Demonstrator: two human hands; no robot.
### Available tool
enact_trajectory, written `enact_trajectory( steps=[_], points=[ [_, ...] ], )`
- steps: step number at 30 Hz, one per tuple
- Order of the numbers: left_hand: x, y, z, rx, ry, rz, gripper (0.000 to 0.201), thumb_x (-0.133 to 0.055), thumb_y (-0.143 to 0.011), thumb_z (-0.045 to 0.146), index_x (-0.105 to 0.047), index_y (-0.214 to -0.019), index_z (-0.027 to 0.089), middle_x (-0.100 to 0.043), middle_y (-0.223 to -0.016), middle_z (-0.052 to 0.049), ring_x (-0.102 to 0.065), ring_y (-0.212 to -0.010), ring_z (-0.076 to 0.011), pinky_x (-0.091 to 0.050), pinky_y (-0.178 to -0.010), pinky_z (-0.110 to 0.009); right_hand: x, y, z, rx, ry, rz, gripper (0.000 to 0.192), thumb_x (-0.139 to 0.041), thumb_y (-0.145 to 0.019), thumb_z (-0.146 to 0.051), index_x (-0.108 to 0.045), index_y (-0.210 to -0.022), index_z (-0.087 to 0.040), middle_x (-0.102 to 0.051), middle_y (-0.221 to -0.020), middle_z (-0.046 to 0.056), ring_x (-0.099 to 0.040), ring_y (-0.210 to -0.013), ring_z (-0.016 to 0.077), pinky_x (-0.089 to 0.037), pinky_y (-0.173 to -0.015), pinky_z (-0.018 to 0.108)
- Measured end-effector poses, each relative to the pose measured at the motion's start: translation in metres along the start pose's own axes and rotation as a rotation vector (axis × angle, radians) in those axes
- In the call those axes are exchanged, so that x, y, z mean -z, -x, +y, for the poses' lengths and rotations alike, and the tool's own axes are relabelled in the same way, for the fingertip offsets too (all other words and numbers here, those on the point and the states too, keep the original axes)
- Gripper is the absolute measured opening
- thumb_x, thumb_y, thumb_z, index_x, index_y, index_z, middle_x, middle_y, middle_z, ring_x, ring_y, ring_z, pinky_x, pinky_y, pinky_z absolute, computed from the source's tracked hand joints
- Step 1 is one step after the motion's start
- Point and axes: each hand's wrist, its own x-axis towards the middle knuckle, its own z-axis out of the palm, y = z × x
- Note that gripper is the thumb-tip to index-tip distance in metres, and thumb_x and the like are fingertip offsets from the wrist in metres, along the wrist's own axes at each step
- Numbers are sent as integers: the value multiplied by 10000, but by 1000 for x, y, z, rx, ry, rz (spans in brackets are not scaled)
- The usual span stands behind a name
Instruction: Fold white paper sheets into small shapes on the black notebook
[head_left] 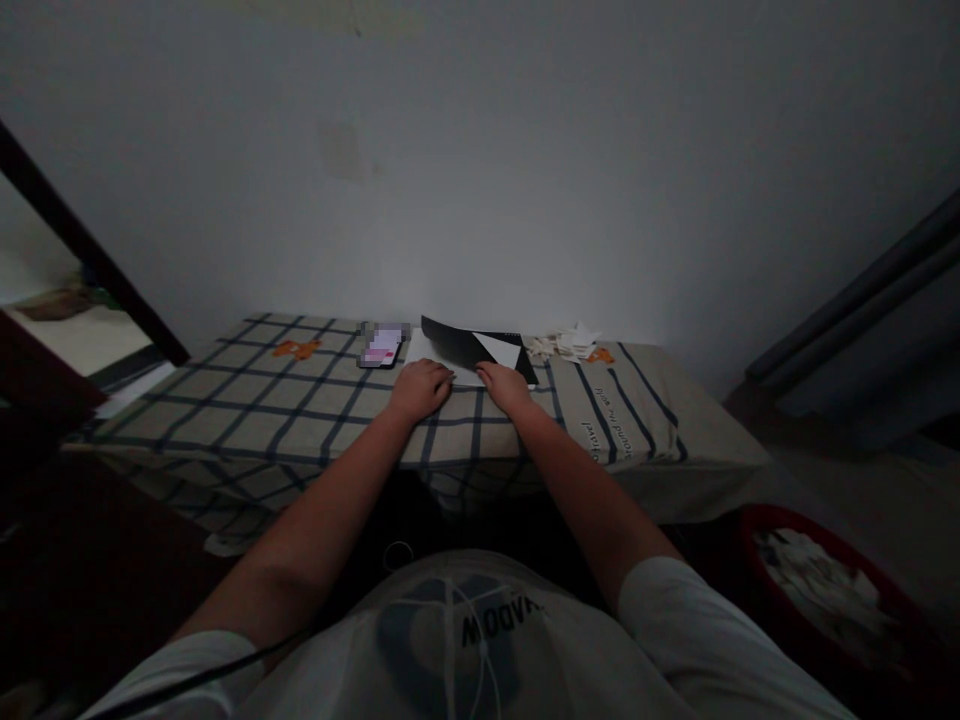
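On the table lies a sheaf of paper with a white sheet point(417, 346) at the left and a black sheet point(456, 345) curling up over it. A folded white corner point(498, 350) shows at the right, over more black. My left hand point(421, 388) rests flat on the near left part of the white sheet, its fingers pointing right. My right hand point(507, 386) has its fingertips closed at the near edge of the black sheet. Whether these are loose sheets or a bound booklet, I cannot tell.
A checked cloth covers the table point(322, 420) against the wall. Left of the papers lies a phone point(379, 346); to their right is a pile of torn white paper scraps point(571, 343). A red basin point(757, 515) holding more scraps stands on the floor at the right.
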Motion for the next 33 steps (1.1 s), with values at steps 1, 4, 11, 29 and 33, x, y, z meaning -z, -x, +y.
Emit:
enact_trajectory(
  steps=[1,4,11,29,33],
  points=[
    [3,1,3,-29,-3,11,377,-355,-894,336,-633,-1106,197,-626,-1113,-104,-510,-1094,-251,-376,-941,-423,-1,-1,1,17,1,-7,390,-287,-956,-365,-520,-1248,-255,-608,-1215,40,-565,-1094,171,-413,-906,280],
    [7,3,8,-121,-2,38,356,-375,-887,323,-636,-1101,210,-605,-1130,-99,-488,-1109,-255,-378,-934,-422,-6,-2,2,59,24,-19,381,-325,-948,-366,-550,-1229,-242,-591,-1242,40,-549,-1115,167,-410,-912,271],
    [-20,-3,-5,-27,83,43,467,-397,-888,337,-482,-1293,120,-413,-1391,-136,-384,-1266,-245,-304,-1054,-402,-10,-1,2,135,69,-7,369,-393,-916,-427,-613,-1151,-246,-585,-1250,37,-555,-1101,191,-439,-869,299],
    [-24,-10,-27,8,208,-138,513,-403,-873,446,-557,-1217,98,-506,-1291,-165,-422,-1235,-274,-312,-1046,-397,10,-33,54,-81,116,-153,319,-467,-854,-358,-700,-981,-180,-681,-1002,132,-612,-959,235,-435,-798,302],
    [-13,-23,-14,62,334,-85,460,-429,-859,462,-644,-1082,121,-604,-1146,-147,-513,-1126,-274,-357,-1002,-402,17,-40,51,-88,125,-92,301,-436,-853,-274,-712,-900,-161,-695,-912,136,-635,-855,227,-428,-726,292]
  ],
)
